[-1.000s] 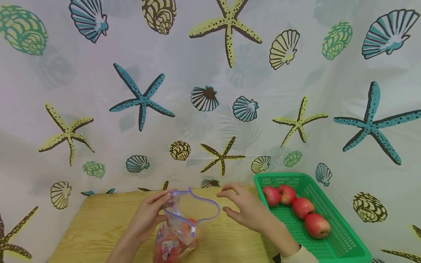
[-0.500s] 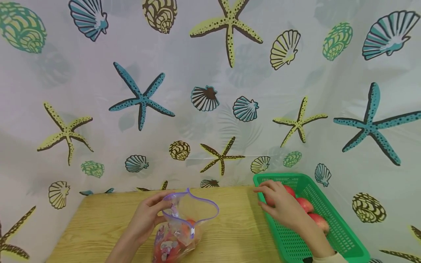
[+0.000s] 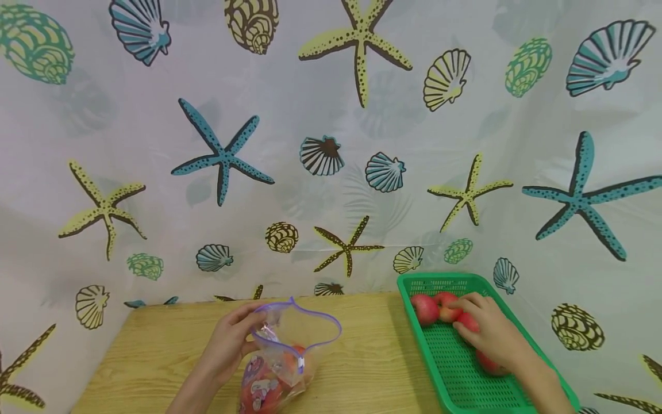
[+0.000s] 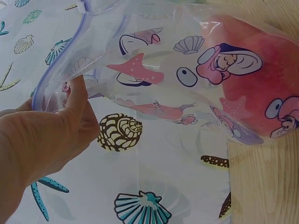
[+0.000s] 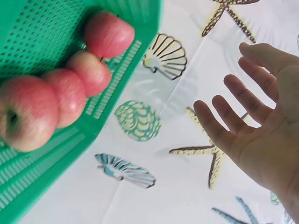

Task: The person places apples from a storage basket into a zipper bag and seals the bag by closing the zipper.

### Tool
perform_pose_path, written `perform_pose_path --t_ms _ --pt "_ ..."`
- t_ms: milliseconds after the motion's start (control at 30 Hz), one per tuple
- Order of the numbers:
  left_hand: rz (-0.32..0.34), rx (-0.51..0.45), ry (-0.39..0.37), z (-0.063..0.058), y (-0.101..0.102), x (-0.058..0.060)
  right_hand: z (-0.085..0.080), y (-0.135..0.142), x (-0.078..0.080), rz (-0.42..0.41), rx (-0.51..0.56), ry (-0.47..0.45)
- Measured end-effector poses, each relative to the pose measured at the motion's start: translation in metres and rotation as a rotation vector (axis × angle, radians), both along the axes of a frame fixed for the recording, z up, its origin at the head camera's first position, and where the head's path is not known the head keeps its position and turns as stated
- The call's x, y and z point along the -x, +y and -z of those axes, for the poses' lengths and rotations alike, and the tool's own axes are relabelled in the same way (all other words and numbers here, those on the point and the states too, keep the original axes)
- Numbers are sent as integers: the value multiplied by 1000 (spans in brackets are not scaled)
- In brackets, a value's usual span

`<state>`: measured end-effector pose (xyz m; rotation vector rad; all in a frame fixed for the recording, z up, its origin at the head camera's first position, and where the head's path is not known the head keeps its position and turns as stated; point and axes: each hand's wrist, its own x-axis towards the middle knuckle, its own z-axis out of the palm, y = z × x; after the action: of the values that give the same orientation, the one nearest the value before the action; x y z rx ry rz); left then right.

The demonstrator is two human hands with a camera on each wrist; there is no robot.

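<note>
A clear zip bag (image 3: 276, 368) with a purple rim and printed cartoon sea creatures stands on the wooden table, its mouth held wide. Its rim is pinched between the thumb and fingers of my left hand (image 3: 230, 342). Round red fruit (image 4: 266, 79) fills the bottom of the bag, seen through the plastic in the left wrist view. My right hand (image 3: 488, 328) is over the green basket (image 3: 450, 362), overlapping the apples (image 3: 425, 309) in the head view. In the right wrist view that hand's fingers (image 5: 247, 98) are spread, apart from the apples, holding nothing.
The basket stands at the right of the wooden table (image 3: 362, 368), with several red apples in a row along its far and right sides. A white curtain (image 3: 331, 201) printed with starfish and shells hangs behind and around the table.
My right hand has moved right, from beside the bag's mouth to over the basket's apples. My left hand keeps its grip on the bag, which has shifted only slightly.
</note>
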<state>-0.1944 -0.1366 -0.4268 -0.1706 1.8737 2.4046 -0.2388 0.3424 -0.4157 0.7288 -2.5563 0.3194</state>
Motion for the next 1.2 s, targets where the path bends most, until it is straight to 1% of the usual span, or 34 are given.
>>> perform_pose_path --t_ms 100,300,367,533,667,767,900,1200 --pt "-9 -14 -3 0 1 -1 2 16 -1 18 8 -19" --pt "-16 -5 -10 1 1 -2 7 45 5 38 -2 -50" --pt "-19 -5 -10 1 1 -2 8 50 5 51 -9 -64" --pt "-10 -8 -1 1 1 -3 10 58 5 69 -21 -61" --pt "-2 -25 4 1 0 -2 15 66 7 85 -18 -78" --pt "-2 -37 5 1 0 -3 20 72 8 116 -13 -138" --pt "2 -44 4 2 -1 -4 25 79 8 173 -35 -253" --pt "9 -49 6 1 -2 -4 41 86 13 210 -126 -412"
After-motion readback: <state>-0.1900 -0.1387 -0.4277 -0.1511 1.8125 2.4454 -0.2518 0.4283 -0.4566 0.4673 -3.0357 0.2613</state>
